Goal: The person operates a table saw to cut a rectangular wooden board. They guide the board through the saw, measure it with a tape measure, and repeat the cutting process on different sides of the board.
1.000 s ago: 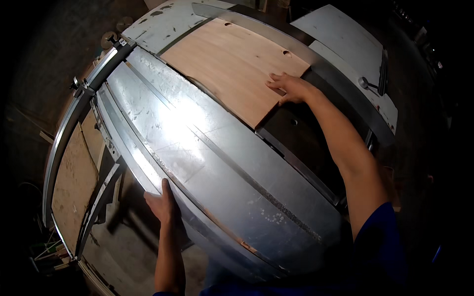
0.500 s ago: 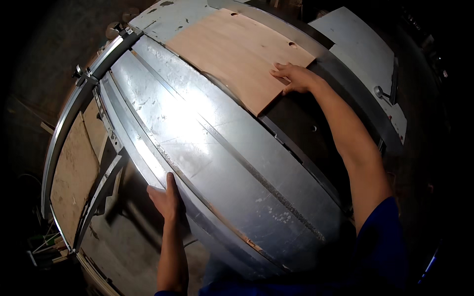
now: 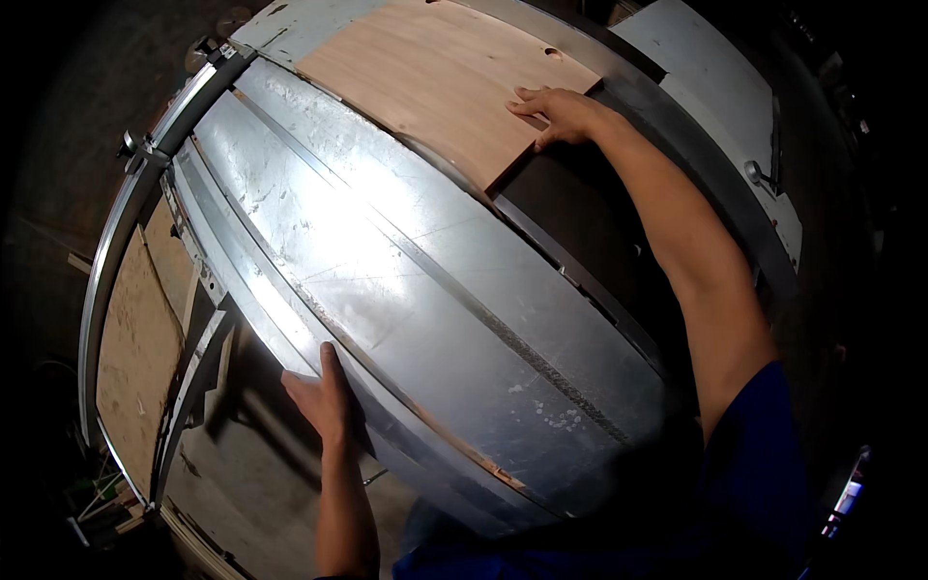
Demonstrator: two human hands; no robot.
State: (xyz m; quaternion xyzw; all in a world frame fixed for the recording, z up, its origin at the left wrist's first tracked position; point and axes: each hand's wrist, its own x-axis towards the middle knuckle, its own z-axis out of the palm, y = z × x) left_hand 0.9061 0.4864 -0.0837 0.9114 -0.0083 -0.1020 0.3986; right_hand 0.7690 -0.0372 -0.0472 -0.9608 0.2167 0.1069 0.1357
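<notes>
A flat light-brown wooden board [image 3: 425, 77] with holes along its far edge lies at the upper middle, beside a long silvery metal sliding table [image 3: 454, 261]. My right hand [image 3: 565, 114] rests at the board's near right corner, fingers spread over its top and the thumb low at the near edge. On the left, my left hand [image 3: 322, 398] grips the side edge of the metal table. Its thumb lies on top, and the other fingers are mostly hidden beneath. A thin curved metal edge [image 3: 422, 148] shows along the board's left side.
A dark straight fence [image 3: 681, 135] runs along the board's right, with a pale side table [image 3: 710, 72] beyond. At left stands a metal rail [image 3: 104, 261] with a clamp-like stop [image 3: 145, 150]. A wooden panel [image 3: 145, 353] sits inside the frame below it.
The board and my right hand have moved up and slightly left in the picture. My left hand stays on the table edge; the view has shifted a little.
</notes>
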